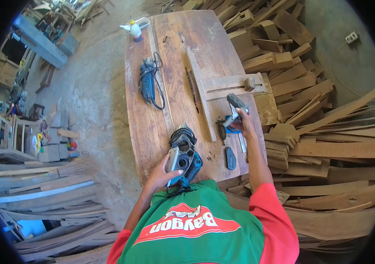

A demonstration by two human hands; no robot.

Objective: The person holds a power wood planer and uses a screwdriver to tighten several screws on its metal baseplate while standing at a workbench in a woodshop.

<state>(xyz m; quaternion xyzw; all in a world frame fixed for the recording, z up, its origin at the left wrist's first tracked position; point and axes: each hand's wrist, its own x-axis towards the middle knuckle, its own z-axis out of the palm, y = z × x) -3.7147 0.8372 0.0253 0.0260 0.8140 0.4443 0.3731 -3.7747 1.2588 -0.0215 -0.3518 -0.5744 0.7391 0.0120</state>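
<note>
My left hand point(159, 176) grips the side of a blue and black power tool point(182, 160), which looks like an electric planer, at the table's near edge. Its black cord point(183, 135) is bundled at the far end. Off to the right, my right hand point(246, 125) is closed round a dark grey, metallic hand tool point(236, 101); its exact kind is unclear. Beneath that hand lies a blue item point(230, 125), partly covered. Close by on the table are a slim black tool point(221, 128), a dark flat piece point(230, 158) and a metal ruler point(242, 143).
On the wooden table point(183, 39) lie another blue corded power tool point(148, 83) and a wooden T-shaped jig point(227, 82) with a sliding block. A white bottle point(134, 31) stands at the far left corner. Stacked timber offcuts point(293, 83) crowd the right side.
</note>
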